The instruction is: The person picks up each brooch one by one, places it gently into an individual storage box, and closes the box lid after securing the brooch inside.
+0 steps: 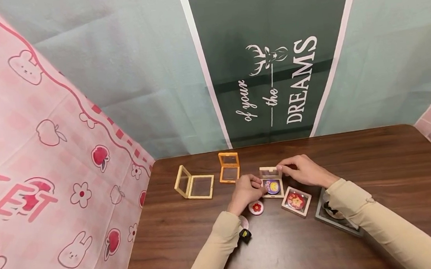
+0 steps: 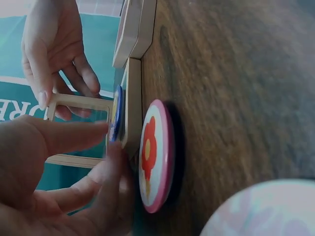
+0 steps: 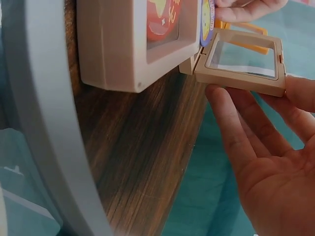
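A small cream display case [image 1: 267,195] stands with its lid up, a clear window in its frame. Inside it is a round purple-blue pin badge [image 1: 273,186] with a yellow figure. My left hand [image 1: 245,192] pinches the badge's near-left edge between finger and thumb. On the far side, my right hand [image 1: 305,171] holds the raised lid [image 3: 246,59], thumb on its outer edge and fingers beneath. Just below my left hand lies a white badge with a red flower [image 2: 152,152] and a pink rim. A pale pinkish badge [image 2: 266,211] lies closer to my left wrist.
A closed pinkish case with a red badge [image 1: 297,201] sits right of the cream case. Beyond it, a larger grey case [image 1: 341,222] lies partly under my right forearm. An opened orange case [image 1: 229,173] and an opened yellow case [image 1: 201,187] stand at the back left.
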Available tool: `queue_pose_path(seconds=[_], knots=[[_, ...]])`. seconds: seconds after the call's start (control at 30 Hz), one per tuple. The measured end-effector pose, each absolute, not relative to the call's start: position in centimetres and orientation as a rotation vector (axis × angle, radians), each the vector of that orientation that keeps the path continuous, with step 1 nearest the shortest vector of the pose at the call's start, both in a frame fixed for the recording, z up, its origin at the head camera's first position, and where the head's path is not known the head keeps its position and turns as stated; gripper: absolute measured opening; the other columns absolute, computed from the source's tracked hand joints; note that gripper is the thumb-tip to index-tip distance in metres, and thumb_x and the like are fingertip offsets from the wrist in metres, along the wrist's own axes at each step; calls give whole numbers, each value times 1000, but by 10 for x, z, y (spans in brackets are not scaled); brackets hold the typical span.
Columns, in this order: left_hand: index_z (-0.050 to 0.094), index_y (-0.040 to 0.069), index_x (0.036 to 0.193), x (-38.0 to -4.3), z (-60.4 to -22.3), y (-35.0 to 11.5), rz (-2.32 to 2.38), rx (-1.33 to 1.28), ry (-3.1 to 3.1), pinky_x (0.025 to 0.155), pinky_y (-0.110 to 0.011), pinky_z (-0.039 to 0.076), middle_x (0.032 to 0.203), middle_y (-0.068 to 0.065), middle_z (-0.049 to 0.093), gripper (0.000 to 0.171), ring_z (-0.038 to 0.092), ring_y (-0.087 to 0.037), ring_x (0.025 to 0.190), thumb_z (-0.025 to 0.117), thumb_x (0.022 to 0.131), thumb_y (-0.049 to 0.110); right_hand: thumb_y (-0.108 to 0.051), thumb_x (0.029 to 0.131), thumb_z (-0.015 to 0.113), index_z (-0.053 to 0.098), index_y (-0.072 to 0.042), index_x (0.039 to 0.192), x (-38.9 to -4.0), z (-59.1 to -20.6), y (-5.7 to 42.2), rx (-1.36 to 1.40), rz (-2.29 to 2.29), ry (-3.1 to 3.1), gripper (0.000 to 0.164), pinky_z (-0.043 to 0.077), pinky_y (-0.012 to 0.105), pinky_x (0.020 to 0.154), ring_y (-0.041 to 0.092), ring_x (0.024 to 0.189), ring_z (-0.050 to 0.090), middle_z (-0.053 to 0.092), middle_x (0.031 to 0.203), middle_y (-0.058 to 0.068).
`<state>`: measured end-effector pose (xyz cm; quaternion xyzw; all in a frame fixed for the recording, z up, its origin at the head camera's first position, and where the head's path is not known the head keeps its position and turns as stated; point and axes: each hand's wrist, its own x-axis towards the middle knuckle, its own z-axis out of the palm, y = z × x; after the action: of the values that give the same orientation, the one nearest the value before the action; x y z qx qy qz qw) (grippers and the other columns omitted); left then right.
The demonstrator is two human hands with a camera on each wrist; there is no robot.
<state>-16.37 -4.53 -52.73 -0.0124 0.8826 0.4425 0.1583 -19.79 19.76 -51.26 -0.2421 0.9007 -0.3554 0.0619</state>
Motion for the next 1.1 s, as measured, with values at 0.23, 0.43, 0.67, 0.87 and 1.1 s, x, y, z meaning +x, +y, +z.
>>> queue_pose_path(seconds=[0.23,0.43,0.67,0.87,1.1], knots=[[70,9,118,-159,-525,-43,1134,42,2558,73,-23,54,103,3,72,51,65,-4,84,99,76,16,-24,107,67,81,-14,119,-193,-513,200,-727,-1078,2722,21,59,44,90,14,96,70,80,108,0],[69,6,121,-157,-529,-44,1176,105,2577,75,-21,54,102,0,71,55,65,-4,84,97,74,3,-24,105,70,82,-14,118,-188,-512,200,-741,-1083,2729,20,60,49,94,18,103,74,81,111,-1],[69,3,121,-155,-531,-46,1252,138,2545,74,-20,55,100,-2,70,53,67,-5,82,93,75,-4,-23,103,73,83,-18,113,-183,-513,199,-796,-1088,2738,15,60,37,87,10,97,71,80,108,-6],[68,3,120,-156,-531,-48,1260,133,2541,73,-19,55,102,-3,71,53,69,-8,86,93,74,-4,-17,101,76,84,-19,109,-178,-513,195,-888,-1108,2735,12,60,34,86,7,97,71,78,105,-8],[67,5,119,-156,-532,-49,1273,125,2528,72,-18,55,102,0,70,51,69,-8,87,92,75,-5,-16,100,77,84,-16,108,-171,-515,192,-945,-1137,2719,11,61,39,90,12,101,73,78,109,-5]])
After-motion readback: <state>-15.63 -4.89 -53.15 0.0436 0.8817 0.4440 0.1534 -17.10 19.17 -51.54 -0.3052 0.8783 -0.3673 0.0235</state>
